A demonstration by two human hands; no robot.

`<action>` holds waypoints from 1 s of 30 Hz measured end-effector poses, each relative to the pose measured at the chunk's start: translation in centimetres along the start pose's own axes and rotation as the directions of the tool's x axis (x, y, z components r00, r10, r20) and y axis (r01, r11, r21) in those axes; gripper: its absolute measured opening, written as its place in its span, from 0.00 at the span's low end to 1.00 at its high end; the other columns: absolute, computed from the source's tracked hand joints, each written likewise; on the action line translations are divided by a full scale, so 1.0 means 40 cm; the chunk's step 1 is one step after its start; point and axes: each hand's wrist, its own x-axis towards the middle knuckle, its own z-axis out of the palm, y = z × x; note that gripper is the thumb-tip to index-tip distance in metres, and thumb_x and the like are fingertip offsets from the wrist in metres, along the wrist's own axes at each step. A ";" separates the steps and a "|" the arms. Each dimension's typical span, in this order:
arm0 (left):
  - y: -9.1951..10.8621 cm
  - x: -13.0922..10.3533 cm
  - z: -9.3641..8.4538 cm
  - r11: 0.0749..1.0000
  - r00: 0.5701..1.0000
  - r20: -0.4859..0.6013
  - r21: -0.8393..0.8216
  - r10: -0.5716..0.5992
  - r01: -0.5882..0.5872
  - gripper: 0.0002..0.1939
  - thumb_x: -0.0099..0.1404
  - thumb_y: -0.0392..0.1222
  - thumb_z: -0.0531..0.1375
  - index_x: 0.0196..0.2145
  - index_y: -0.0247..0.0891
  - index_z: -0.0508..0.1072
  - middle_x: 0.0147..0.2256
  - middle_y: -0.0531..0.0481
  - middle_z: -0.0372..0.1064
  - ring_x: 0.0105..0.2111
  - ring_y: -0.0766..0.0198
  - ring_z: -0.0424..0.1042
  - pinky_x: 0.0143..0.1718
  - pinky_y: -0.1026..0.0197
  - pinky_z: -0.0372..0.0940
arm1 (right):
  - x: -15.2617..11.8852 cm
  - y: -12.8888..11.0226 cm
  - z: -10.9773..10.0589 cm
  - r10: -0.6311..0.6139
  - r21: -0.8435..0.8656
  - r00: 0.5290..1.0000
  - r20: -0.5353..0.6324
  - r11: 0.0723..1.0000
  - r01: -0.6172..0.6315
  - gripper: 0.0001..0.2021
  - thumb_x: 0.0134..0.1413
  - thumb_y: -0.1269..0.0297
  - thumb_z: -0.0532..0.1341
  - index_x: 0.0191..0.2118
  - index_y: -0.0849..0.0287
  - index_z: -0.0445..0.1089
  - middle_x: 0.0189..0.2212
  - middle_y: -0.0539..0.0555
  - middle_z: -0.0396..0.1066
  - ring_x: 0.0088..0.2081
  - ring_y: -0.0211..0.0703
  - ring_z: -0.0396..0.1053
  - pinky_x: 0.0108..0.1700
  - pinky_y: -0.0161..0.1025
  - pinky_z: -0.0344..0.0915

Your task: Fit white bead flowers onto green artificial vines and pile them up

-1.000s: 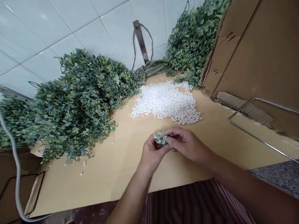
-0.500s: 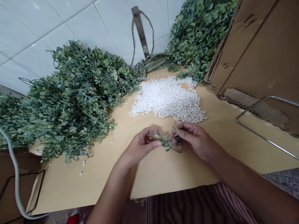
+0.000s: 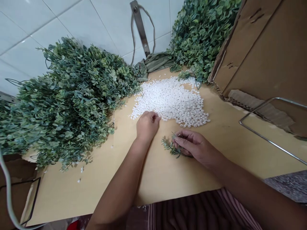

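Note:
My right hand pinches a small sprig of green artificial leaves above the board, its leafy end pointing left. My left hand rests at the near edge of a spread heap of small white plastic beads. The thumb and fingertips of that hand are pressed together at the beads; whatever is between them is too small to make out. Both hands are over the tan board.
A large mound of green leafy stems covers the left side. More greenery stands at the back right beside a cardboard box. A bent metal wire crosses the right side. Behind are a dark cloth and a tiled wall.
My left hand has left the sprig and moved up and left to the bead heap's edge. My right hand keeps the sprig near the same spot. The view has shifted slightly.

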 end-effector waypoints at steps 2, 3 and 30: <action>0.001 0.000 -0.002 1.000 1.000 -0.005 0.010 0.017 -0.017 0.04 0.57 0.39 0.58 0.30 0.39 0.73 0.30 0.50 0.67 0.32 0.62 0.67 0.33 0.61 0.60 | 0.000 0.000 0.001 -0.024 -0.026 0.999 0.025 0.999 0.025 0.15 0.44 0.54 0.63 0.23 0.61 0.63 0.17 0.44 0.57 0.16 0.27 0.47 0.17 0.30 0.46; 0.000 -0.001 -0.002 0.999 1.000 -0.005 0.007 0.031 -0.031 0.05 0.57 0.39 0.58 0.32 0.39 0.73 0.31 0.50 0.67 0.31 0.62 0.67 0.33 0.62 0.60 | 0.000 0.000 0.001 -0.035 -0.035 0.999 0.029 0.999 0.036 0.15 0.45 0.54 0.62 0.23 0.60 0.62 0.17 0.44 0.56 0.16 0.27 0.47 0.17 0.30 0.46; 0.047 -0.160 -0.042 0.155 0.860 0.503 -0.846 -0.087 0.510 0.06 0.46 0.37 0.64 0.25 0.35 0.73 0.20 0.55 0.69 0.20 0.74 0.64 0.24 0.69 0.58 | -0.002 0.017 -0.004 -0.117 -0.174 0.992 -0.037 0.979 0.109 0.08 0.46 0.62 0.60 0.24 0.61 0.69 0.20 0.48 0.64 0.22 0.32 0.59 0.23 0.30 0.57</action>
